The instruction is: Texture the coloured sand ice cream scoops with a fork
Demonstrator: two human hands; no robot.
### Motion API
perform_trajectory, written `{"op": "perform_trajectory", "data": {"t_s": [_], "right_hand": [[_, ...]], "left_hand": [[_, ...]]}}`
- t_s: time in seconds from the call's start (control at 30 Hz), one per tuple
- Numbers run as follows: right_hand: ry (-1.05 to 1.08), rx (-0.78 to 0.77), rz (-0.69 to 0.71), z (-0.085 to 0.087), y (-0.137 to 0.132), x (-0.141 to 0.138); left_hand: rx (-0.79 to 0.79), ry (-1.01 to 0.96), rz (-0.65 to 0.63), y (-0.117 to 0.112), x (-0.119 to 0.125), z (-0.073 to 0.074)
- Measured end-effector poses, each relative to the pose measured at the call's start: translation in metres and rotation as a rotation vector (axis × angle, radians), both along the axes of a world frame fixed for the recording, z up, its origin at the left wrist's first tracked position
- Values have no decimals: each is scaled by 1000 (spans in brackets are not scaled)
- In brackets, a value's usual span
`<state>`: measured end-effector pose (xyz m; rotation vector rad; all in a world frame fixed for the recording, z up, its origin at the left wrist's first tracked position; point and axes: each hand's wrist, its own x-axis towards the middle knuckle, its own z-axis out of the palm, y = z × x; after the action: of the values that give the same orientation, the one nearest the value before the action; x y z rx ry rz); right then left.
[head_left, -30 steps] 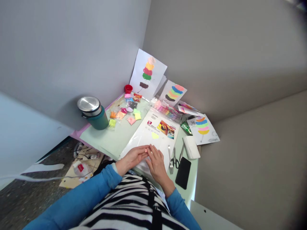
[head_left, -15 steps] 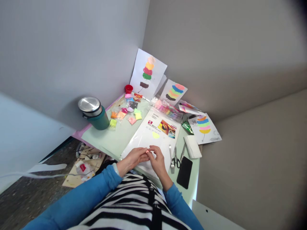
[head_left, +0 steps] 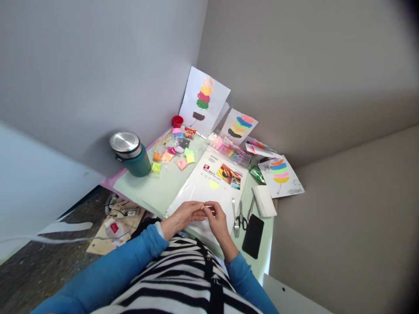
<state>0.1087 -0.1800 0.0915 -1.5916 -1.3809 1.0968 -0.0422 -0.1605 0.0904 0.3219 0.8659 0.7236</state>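
Observation:
My left hand (head_left: pixel 186 214) and my right hand (head_left: pixel 217 219) meet fingertip to fingertip over the lower part of a white paper pack (head_left: pixel 189 188). Pinched between them is a small lump of pink modelling clay, now almost wholly hidden by the fingers. The left fingers are held close together; the right thumb and index finger press against their tips. A flat yellow clay piece (head_left: pixel 214 185) lies on the pack just beyond my hands. Several small bags of coloured clay (head_left: pixel 182 164) are spread to the left.
A green thermos (head_left: pixel 139 163) stands at the left edge, a red cup (head_left: pixel 177 121) at the back. Right of the pack lie a fork (head_left: pixel 236 229), scissors (head_left: pixel 243 221), a black phone (head_left: pixel 253 236) and tissues (head_left: pixel 264 201). Drawings (head_left: pixel 204 101) lean on the wall.
Both hands stay together in nearly the same place. The pink clay showed between the fingertips before; now the fingers cover most of it. The whole view has shifted slightly.

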Motion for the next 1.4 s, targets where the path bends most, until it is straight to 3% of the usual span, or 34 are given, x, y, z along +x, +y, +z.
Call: {"op": "perform_trajectory", "data": {"t_s": [0.27, 0.53, 0.8, 0.9, 1.07, 1.2, 1.4], "right_hand": [[35, -162, -54, -14, -9, 10], [21, -248, -33, -32, -29, 20], [20, -320, -26, -51, -50, 35], [57, -372, -54, -52, -53, 36], [87, -439, -37, -56, -58, 43], [94, -456, -79, -63, -61, 49], [103, -474, -129, -69, -67, 51]], "left_hand": [[-92, 117, 143, 13, -21, -26], [101, 403, 248, 29, -55, -46], [360, 862, 271, 48, -74, -62], [523, 1052, 199, 48, -78, -69], [978, 1471, -81, 41, -83, -86], [1019, 1561, -120, 40, -83, -93], [994, 1538, -111, 40, -83, -94]]}}
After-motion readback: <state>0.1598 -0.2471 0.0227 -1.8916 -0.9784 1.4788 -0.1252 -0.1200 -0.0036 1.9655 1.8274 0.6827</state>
